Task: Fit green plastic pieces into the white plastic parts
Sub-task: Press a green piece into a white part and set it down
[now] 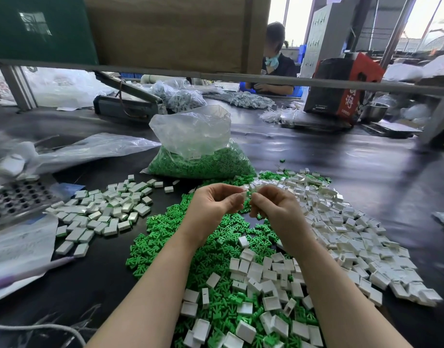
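White part (pixel 249 189) pinched btwn both hands' fingertips.

Left hand (pixel 216 203) and right hand (pixel 273 209) pinch a white part (pixel 248 193) between fingertips; green pieces (pixel 165 237) heaped below the fingers.

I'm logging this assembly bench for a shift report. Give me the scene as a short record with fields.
left hand: raised, fingertips pinching a small piece, meeting right hand
right hand: fingers curled on a small white part
green pieces: loose pile under the hands
empty white parts: heap on the right
left pile: white blocks lying apart
bag: clear, open, holding green pieces, behind the piles
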Motion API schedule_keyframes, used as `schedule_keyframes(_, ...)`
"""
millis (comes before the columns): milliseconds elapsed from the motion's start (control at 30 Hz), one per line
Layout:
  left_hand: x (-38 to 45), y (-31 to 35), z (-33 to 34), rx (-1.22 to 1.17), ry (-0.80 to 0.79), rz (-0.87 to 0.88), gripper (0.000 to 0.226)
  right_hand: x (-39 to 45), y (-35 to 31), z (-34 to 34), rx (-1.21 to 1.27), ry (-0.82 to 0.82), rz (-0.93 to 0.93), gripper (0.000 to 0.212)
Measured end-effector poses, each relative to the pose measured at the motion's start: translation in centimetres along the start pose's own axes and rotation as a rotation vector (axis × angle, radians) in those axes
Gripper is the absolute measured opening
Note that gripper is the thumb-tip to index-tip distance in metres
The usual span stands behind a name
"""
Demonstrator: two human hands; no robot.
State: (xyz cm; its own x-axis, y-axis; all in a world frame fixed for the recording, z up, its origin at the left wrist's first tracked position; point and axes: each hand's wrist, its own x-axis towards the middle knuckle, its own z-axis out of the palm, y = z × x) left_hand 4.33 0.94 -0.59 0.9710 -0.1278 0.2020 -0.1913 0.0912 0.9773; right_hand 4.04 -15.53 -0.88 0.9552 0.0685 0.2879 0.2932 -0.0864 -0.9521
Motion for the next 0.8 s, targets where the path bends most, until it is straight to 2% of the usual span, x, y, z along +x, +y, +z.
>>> schedule_keyframes(200,-0.02,-0.01,0.01,0.005,0.016,-0.007,0.005,0.07,0.4,-0.01,-0.144,-0.044,-0.054,0.016)
schedule_keyframes(467,-0.06,-0.03,-0.54,0.069,0.01,-0.005,0.007,-0.1,0.33,0.4,-0.342,-0.105,-0.079,0.029)
schedule_keyframes(567,-0.04,0.04,-0.47,0.086,-0.008,-0.006,0.007,-0.21,0.26,0.55,-0.326,-0.12,-0.071,0.029)
schedule_keyframes(667,-0.05,0.14,-0.41,0.081,-0.04,-0.021,0.008,-0.23,0.32,0.21,-0.198,-0.154,-0.011,0.029)
schedule_keyframes(800,-0.15,0.24,-0.7,0.221,-0.169,-0.1,0.017,-0.2,0.38,-0.05,-0.124,-0.194,0.031,0.028)
